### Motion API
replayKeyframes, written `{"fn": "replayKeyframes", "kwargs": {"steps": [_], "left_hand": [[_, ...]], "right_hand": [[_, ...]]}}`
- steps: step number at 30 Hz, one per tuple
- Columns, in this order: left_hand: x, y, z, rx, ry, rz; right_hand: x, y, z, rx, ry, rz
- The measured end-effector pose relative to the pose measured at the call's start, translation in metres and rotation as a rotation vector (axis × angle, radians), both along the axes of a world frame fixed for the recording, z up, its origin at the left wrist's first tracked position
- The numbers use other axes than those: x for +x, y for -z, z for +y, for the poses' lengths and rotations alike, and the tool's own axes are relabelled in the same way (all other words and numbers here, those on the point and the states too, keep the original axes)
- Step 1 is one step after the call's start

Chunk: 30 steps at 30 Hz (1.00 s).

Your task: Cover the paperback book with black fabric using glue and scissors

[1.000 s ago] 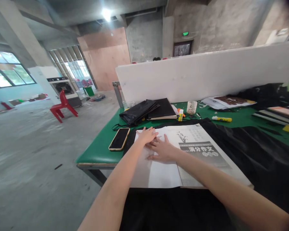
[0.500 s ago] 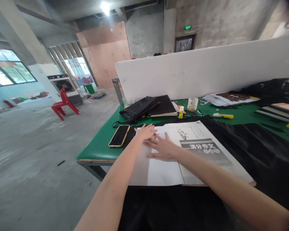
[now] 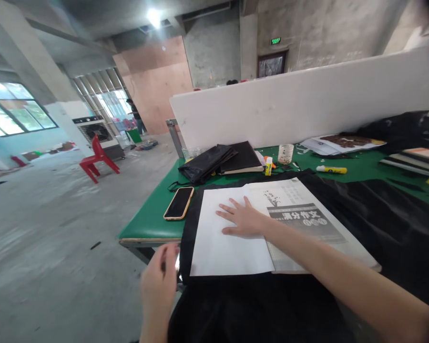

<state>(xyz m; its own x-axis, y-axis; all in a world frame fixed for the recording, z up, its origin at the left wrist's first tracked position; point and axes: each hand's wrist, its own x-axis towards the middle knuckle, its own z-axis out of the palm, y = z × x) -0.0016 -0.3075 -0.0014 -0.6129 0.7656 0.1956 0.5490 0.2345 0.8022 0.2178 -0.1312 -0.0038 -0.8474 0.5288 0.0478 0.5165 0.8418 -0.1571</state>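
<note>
An open book lies on a black cloth, with a blank white page at left and a grey printed page with Chinese lettering at right. My right hand rests flat on the white page, fingers spread. Off the table's left front edge, my left hand is curled and slightly blurred beside the cloth's edge. Something dark shows between its fingers, too unclear to name. A phone lies just left of the book.
Behind the book are a black folded bag, a black notebook, an upright glue stick, a clear cup and a lying glue tube. A white board borders the green table. A red chair stands left.
My left hand has left the white page, moving down and left past the table edge, and its fingers have curled. The right hand stays put. A person now appears in the far background.
</note>
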Motion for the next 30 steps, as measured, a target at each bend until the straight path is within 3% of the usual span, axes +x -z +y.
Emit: {"fn": "replayKeyframes", "kwargs": {"steps": [2, 6, 11, 16, 21, 24, 30], "left_hand": [[-0.025, 0.021, -0.016, -0.110, -0.075, -0.076], [-0.037, 0.046, -0.016, -0.173, 0.107, -0.355], [-0.009, 0.046, -0.016, -0.063, 0.147, -0.674], [-0.009, 0.030, -0.024, -0.074, 0.116, -0.653], [-0.015, 0.003, -0.025, -0.120, 0.356, -0.299], [-0.006, -0.006, -0.025, -0.154, 0.412, -0.009], [0.020, -0.011, -0.025, -0.495, 0.518, 0.688]], "right_hand": [[0.000, 0.000, 0.000, 0.002, -0.006, -0.001], [0.000, 0.000, -0.001, 0.023, -0.009, 0.023], [-0.001, -0.001, -0.002, 0.028, 0.002, 0.017], [-0.001, -0.002, -0.003, 0.019, 0.001, 0.002], [-0.001, -0.002, -0.003, 0.030, -0.001, 0.004], [-0.002, -0.001, -0.002, 0.039, 0.000, 0.001], [-0.002, 0.002, -0.002, 0.087, -0.011, 0.023]]}}
